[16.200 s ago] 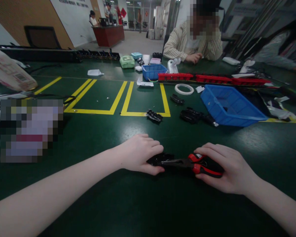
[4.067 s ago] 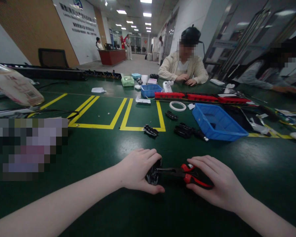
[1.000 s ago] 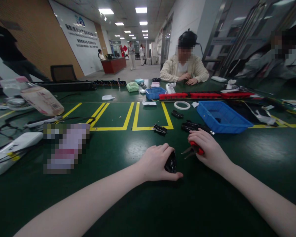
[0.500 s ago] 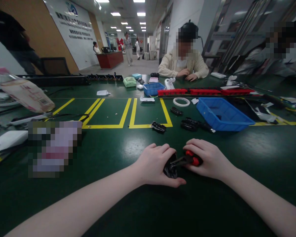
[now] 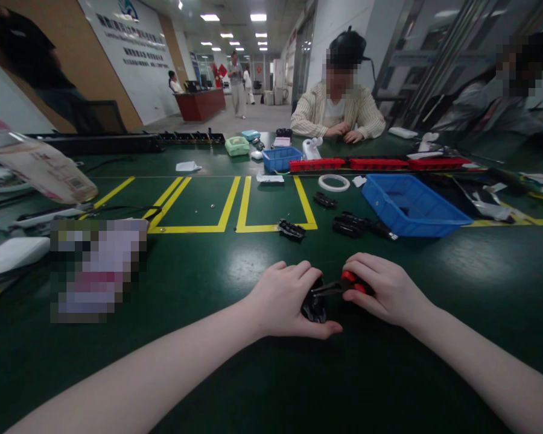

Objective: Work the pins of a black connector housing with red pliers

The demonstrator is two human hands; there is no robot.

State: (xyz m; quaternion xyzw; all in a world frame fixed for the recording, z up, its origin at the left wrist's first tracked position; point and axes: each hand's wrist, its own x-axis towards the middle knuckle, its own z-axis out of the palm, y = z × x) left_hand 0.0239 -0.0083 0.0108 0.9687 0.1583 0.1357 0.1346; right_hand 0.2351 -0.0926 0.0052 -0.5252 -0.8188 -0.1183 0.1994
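Observation:
My left hand (image 5: 283, 299) is wrapped round a small black plastic part (image 5: 314, 307) and holds it against the green table (image 5: 208, 361). Just to its right, my right hand (image 5: 382, 288) grips the red handles of a pair of pliers (image 5: 341, 284). The dark jaws of the pliers reach left onto the top of the black part. Both hands rest on the table near its front edge, almost touching each other.
Several loose black parts (image 5: 291, 229) lie beyond my hands, by yellow floor-tape lines (image 5: 235, 208). A blue bin (image 5: 411, 208) stands at the right, a smaller blue bin (image 5: 279, 159) and red strips (image 5: 375, 163) farther back. Two people sit across the table.
A second ago the pliers were lifted clear of the part, farther back. My right hand has brought them down and left, so the jaws now sit on the black part. My left hand stayed put.

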